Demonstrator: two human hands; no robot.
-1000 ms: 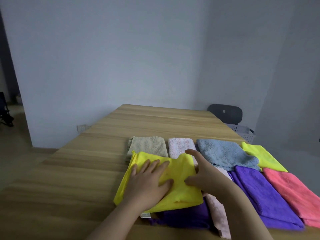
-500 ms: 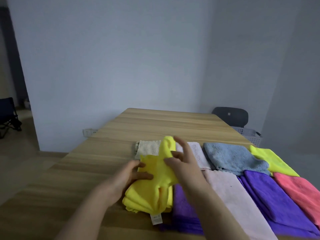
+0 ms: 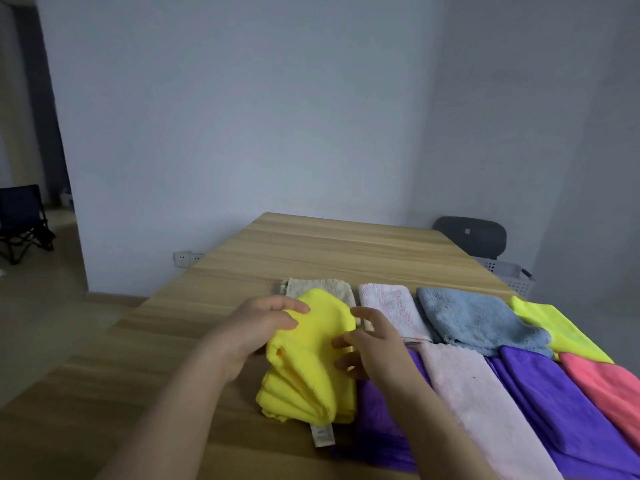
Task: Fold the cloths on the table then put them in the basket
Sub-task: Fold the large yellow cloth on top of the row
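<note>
Logging largest first. Table? (scribe)

Wooden table [image 3: 311,251], long, running to a grey wall [image 3: 242,116]. Its near right part is covered by flat cloths. Front rank: pink cloth [image 3: 478,403], purple cloth [image 3: 561,410], coral cloth [image 3: 609,386]. Rear rank: beige cloth [image 3: 325,286], white cloth [image 3: 391,306], blue cloth [image 3: 474,317], lime cloth [image 3: 561,327]. (spotter)

Beyond the table? (scribe)

Dark chair [image 3: 474,233] at the far right corner. Basket [image 3: 509,275], pale and perforated, just beside the chair, off the table's right edge and apart from the cloths. (spotter)

Cloth in work? (scribe)

Yellow cloth [image 3: 308,375], bunched in several folds, leftmost of the lot. Near end on the table, right edge over a second purple cloth [image 3: 381,431], far end overlapping the beige cloth. Cannot tell whether those two touch. (spotter)

Hands? (scribe)

Left hand [image 3: 256,327] grips the yellow cloth's far left fold, fingers curled onto it. Right hand [image 3: 377,344] is loose, fingers spread and slightly bent, tips touching the cloth's right edge, gripping nothing. (spotter)

Smallest? (scribe)

White label [image 3: 322,435] hanging from the yellow cloth's near edge, lying on the wood. (spotter)
</note>
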